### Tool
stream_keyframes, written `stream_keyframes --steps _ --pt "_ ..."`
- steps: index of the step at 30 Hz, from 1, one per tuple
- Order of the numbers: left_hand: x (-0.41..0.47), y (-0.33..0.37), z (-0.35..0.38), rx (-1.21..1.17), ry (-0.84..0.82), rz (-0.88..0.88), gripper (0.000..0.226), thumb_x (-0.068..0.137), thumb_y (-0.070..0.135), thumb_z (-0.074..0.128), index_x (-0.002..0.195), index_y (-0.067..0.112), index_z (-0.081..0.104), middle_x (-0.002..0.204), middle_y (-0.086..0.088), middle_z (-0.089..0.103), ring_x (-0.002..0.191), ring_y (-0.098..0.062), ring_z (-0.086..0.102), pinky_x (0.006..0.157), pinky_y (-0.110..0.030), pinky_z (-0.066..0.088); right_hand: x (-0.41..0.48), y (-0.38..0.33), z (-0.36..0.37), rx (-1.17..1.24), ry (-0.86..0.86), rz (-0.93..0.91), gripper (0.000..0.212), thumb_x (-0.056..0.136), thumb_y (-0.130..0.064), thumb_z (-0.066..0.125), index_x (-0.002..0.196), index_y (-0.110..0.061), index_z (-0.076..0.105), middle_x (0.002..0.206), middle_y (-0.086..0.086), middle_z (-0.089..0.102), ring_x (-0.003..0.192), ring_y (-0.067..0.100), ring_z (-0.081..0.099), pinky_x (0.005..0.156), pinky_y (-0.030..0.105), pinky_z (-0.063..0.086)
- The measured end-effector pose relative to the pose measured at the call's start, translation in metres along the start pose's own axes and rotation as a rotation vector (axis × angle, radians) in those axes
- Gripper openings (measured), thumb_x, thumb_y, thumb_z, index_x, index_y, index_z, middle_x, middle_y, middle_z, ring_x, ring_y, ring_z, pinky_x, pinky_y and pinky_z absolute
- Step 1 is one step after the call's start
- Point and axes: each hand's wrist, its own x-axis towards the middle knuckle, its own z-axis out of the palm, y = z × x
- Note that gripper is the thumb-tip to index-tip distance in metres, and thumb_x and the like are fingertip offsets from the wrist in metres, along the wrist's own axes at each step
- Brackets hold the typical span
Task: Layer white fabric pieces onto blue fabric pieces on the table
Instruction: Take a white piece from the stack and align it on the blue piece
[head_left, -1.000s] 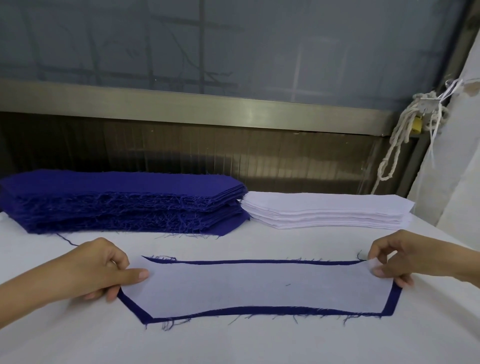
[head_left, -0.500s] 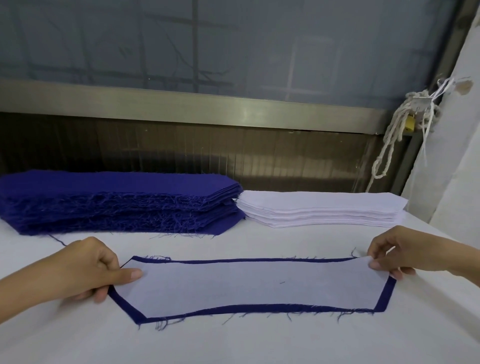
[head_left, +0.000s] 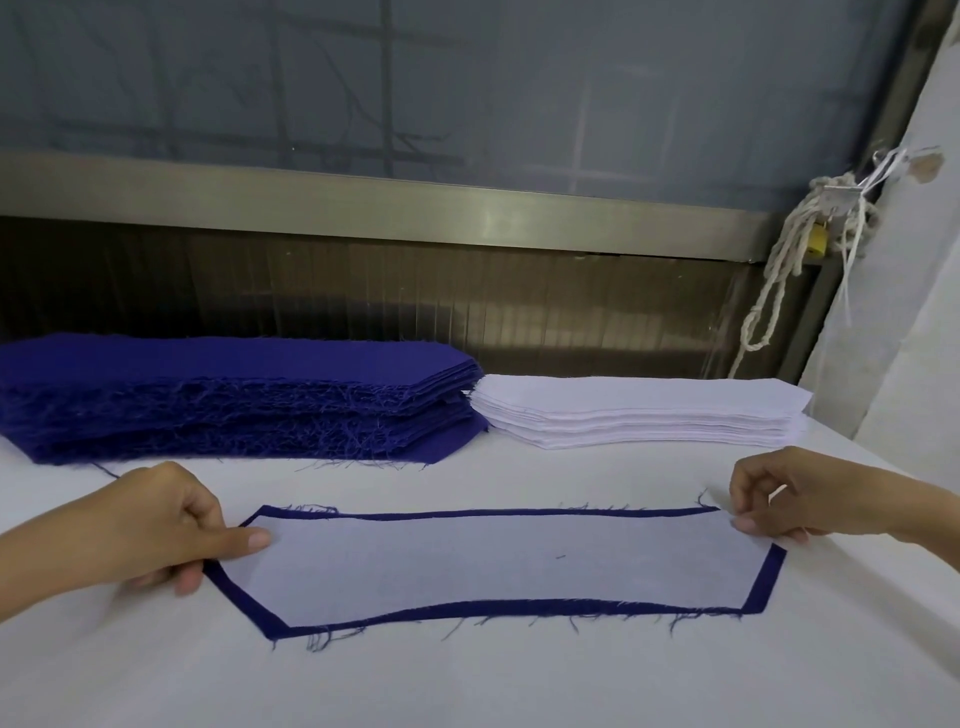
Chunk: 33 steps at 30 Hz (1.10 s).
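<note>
A long white fabric piece (head_left: 498, 566) lies on a slightly larger blue fabric piece (head_left: 509, 607), whose frayed border shows all round it. My left hand (head_left: 156, 525) pinches the left end of the pair, thumb on top of the white piece. At the right end, my right hand (head_left: 795, 493) pinches the upper corner of the white piece with thumb and fingertips. Behind them a thick stack of blue pieces (head_left: 228, 395) sits at the back left, and a lower stack of white pieces (head_left: 639, 410) stands beside it on the right.
The white table (head_left: 519, 686) runs to a metal rail and dark panel (head_left: 415, 208) at the back. A knotted rope (head_left: 779, 280) hangs at the back right next to a white wall (head_left: 904, 322).
The layered pair has shifted a little to the left and flattened, both hands staying on its ends. The right hand's fingers have drawn closer to the upper right corner.
</note>
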Motion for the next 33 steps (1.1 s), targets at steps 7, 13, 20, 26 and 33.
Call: stream_keyframes --steps 7,13,20,26,33 --pt "-0.004 0.005 -0.003 -0.027 -0.053 -0.004 0.052 0.051 0.071 0.075 0.053 0.019 0.072 0.063 -0.011 0.073 0.036 -0.012 0.042 0.044 -0.019 0.038 0.001 -0.001 0.000 -0.024 0.021 -0.128 0.020 0.085 -0.025 0.079 0.100 -0.039 0.074 0.087 0.000 0.071 0.059 0.004 0.058 0.060 0.016 0.048" --pt "-0.007 0.009 -0.004 -0.054 -0.070 0.016 0.047 0.057 0.064 0.076 0.049 0.018 0.069 0.062 -0.012 0.072 0.034 -0.011 0.039 0.042 -0.018 0.033 0.000 0.011 -0.005 -0.072 -0.073 -0.170 0.063 0.061 -0.073 0.081 0.118 -0.053 0.064 0.105 -0.005 0.066 0.075 0.005 0.062 0.076 0.020 0.054" --pt "-0.001 0.002 -0.004 -0.058 -0.082 0.006 0.052 0.053 0.069 0.076 0.053 0.018 0.070 0.064 -0.013 0.073 0.035 -0.013 0.039 0.041 -0.019 0.033 -0.001 0.017 -0.009 -0.063 -0.147 -0.187 0.074 0.068 -0.062 0.085 0.134 -0.051 0.054 0.104 -0.012 0.061 0.076 0.004 0.059 0.073 0.015 0.050" --pt "0.006 -0.002 -0.005 -0.067 -0.087 -0.009 0.058 0.047 0.071 0.079 0.058 0.014 0.073 0.065 -0.016 0.072 0.037 -0.014 0.041 0.042 -0.019 0.034 0.000 0.017 -0.009 -0.045 -0.191 -0.210 0.075 0.067 -0.062 0.086 0.134 -0.047 0.057 0.113 -0.007 0.059 0.080 0.003 0.053 0.080 0.020 0.051" --pt "0.004 -0.002 -0.007 -0.071 -0.105 0.005 0.069 0.037 0.079 0.080 0.057 0.013 0.072 0.066 -0.017 0.072 0.039 -0.015 0.041 0.042 -0.022 0.034 0.001 0.017 -0.010 -0.097 -0.217 -0.215 0.071 0.068 -0.067 0.081 0.133 -0.055 0.054 0.123 -0.011 0.059 0.095 0.011 0.054 0.084 0.020 0.050"
